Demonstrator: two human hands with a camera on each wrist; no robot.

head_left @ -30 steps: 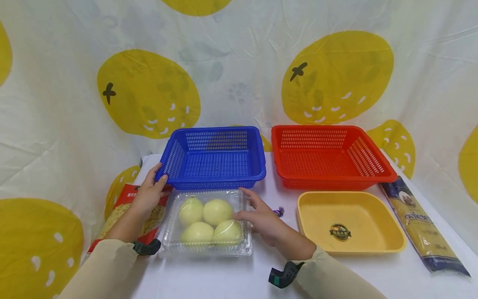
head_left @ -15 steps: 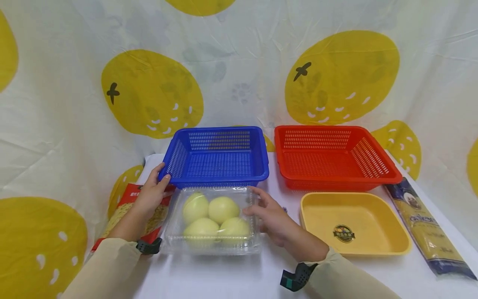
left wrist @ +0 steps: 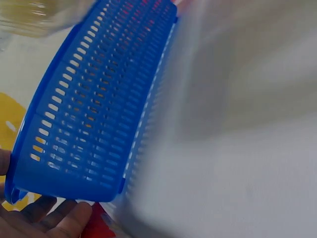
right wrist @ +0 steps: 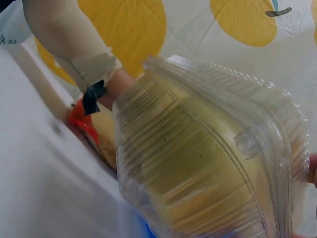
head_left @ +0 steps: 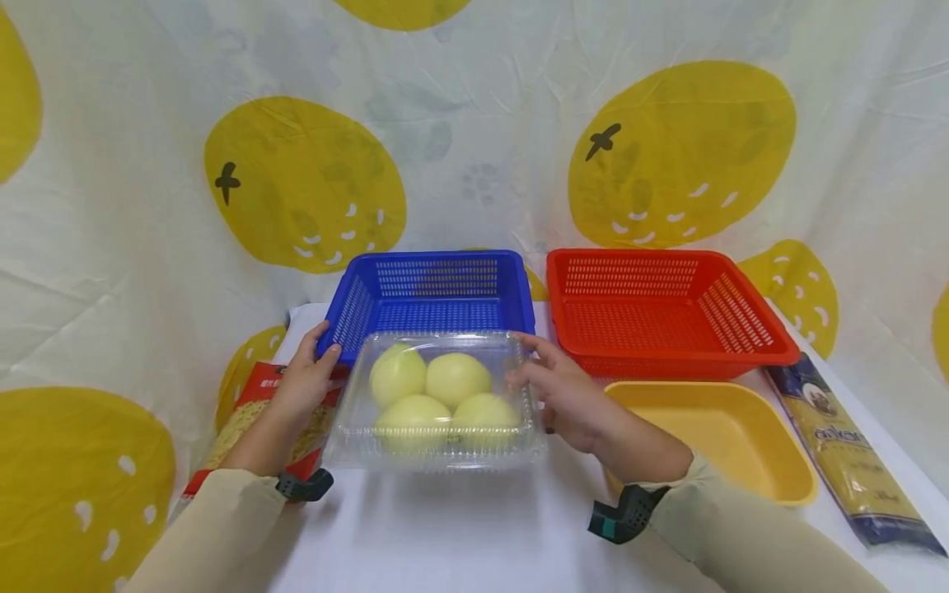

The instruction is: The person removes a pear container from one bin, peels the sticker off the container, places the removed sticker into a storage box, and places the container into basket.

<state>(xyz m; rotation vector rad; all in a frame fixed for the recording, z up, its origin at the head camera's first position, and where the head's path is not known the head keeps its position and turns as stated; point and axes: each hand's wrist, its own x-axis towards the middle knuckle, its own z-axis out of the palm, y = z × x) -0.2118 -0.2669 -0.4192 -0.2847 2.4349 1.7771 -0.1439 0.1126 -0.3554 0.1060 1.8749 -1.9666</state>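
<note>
A clear plastic clamshell box point(head_left: 445, 463) holding several round pale yellow-green fruits point(head_left: 458, 377) hangs above the table, its far edge overlapping the front of the blue basket point(head_left: 437, 263) in the head view. My right hand point(head_left: 574, 399) grips the box by its right side. In the right wrist view the ribbed box wall point(right wrist: 198, 163) fills the middle, and only bits of fingers show at the right edge. My left hand point(head_left: 300, 391) holds the front left corner of the blue basket, thumb and fingers at the rim, as the left wrist view also shows.
Right of the blue basket stands a red basket point(head_left: 667, 366). In front of it lies a shallow yellow tray point(head_left: 726, 428), partly behind my right forearm. A long pasta packet point(head_left: 845, 445) lies far right; a red packet point(head_left: 259, 399) lies under my left forearm.
My right hand has raised the clamshell box off the table and carried it forward and slightly right. The left hand stays at the basket's corner.
</note>
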